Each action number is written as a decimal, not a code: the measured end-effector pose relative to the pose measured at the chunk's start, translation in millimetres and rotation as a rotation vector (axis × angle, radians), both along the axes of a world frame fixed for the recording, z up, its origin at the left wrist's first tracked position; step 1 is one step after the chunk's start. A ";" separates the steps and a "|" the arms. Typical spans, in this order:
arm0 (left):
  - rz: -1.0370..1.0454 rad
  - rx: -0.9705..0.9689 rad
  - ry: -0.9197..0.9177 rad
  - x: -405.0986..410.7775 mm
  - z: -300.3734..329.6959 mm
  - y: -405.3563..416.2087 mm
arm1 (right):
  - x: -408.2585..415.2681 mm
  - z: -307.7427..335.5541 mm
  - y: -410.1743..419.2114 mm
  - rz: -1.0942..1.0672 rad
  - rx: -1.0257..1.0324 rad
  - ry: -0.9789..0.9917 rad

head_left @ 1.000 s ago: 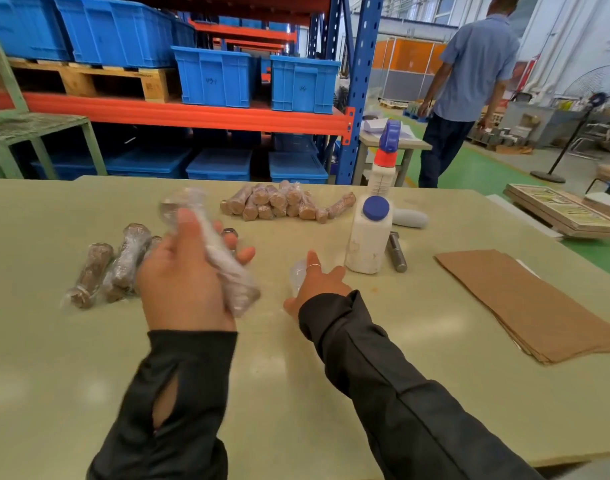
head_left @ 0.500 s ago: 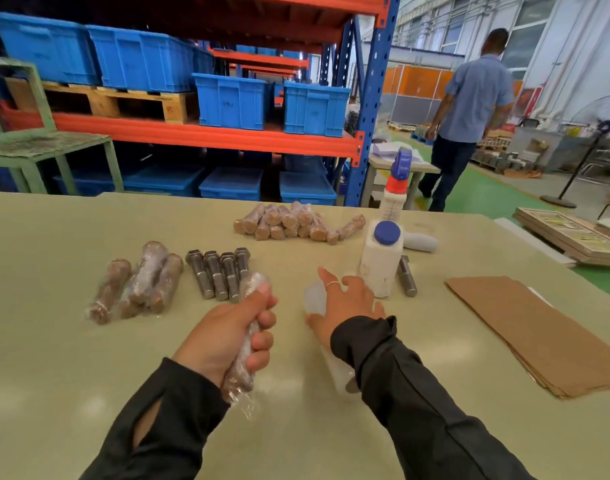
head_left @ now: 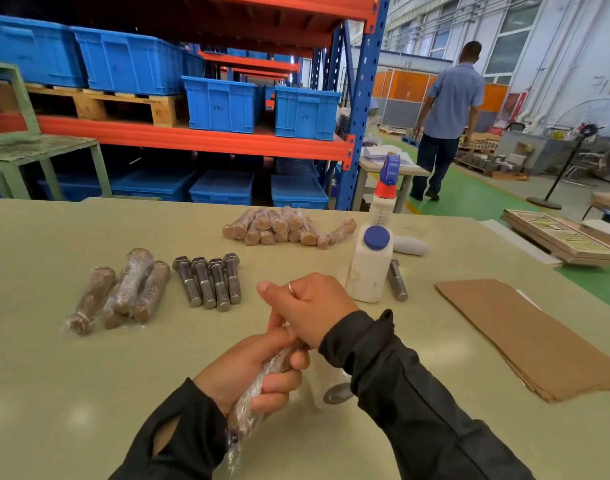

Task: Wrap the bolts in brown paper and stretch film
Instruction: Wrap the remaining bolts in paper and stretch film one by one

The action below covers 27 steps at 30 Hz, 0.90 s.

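The left hand [head_left: 248,372] is gripping a wrapped bolt [head_left: 258,389] covered in shiny film. The right hand [head_left: 310,306] is curling over the bolt's top end, touching the left hand. Four bare bolts [head_left: 208,282] are lying on the surface [head_left: 89,393] just beyond the hands. A white bottle [head_left: 369,268] is standing near the right hand.

A paper-and-film wrapped bolt [head_left: 262,382] is seen low in the centre of the frame, tilted, its loose film tail trailing toward the bottom edge. Four bare steel bolts [head_left: 208,280] are lined up side by side left of centre, heads away. Three film-wrapped bolts [head_left: 120,296] are laid at the left. A heap of paper-wrapped bolts [head_left: 286,227] is piled at upper centre. Brown paper sheets [head_left: 525,337] are stacked flat at the right. A stretch film roll [head_left: 326,386] is partly hidden at lower centre.
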<state>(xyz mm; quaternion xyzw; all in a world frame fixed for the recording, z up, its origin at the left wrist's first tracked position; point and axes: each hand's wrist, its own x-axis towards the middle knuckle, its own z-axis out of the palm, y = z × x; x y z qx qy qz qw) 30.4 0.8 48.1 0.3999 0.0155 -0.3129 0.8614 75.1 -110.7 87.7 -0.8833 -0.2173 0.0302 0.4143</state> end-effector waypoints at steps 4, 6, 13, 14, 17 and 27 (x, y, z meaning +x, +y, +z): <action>-0.062 0.066 -0.092 -4.8 -3.2 7.2 | 2.6 2.9 8.4 -0.036 -0.115 -0.108; -0.081 0.273 -0.135 -8.0 -1.3 7.4 | 1.9 2.3 11.9 -0.057 -0.132 -0.171; 0.002 0.306 -0.014 -13.4 -0.2 19.7 | 1.2 -7.0 12.7 -0.060 0.026 -0.137; -0.016 0.148 0.056 -13.4 0.1 23.0 | -1.9 -8.8 12.5 0.005 0.069 -0.158; -0.125 -0.180 0.129 -14.6 -1.9 26.3 | -7.1 -14.5 9.9 0.098 0.081 -0.331; 0.152 1.063 -0.465 -13.8 0.6 10.3 | -1.4 -19.8 7.8 -0.114 -0.149 -0.438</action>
